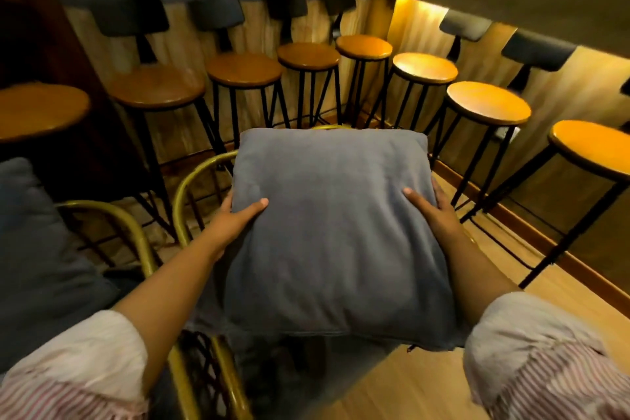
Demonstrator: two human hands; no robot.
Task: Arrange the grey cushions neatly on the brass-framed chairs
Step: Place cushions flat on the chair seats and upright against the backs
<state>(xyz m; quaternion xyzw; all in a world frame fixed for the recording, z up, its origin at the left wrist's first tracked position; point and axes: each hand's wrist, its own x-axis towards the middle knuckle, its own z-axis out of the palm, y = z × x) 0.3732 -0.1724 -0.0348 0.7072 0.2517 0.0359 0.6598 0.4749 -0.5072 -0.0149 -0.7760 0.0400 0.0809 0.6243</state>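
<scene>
Here, a row of wooden bar stools along the panelled wall. Nearer, a brass-framed chair, over it a grey cushion held flat. Left hand gripping its left edge, right hand gripping its right edge. Second grey cushion at far left.

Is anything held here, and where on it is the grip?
The grey cushion, by its two side edges: the left hand on its left edge, the right hand on its right, thumbs on top.
</scene>
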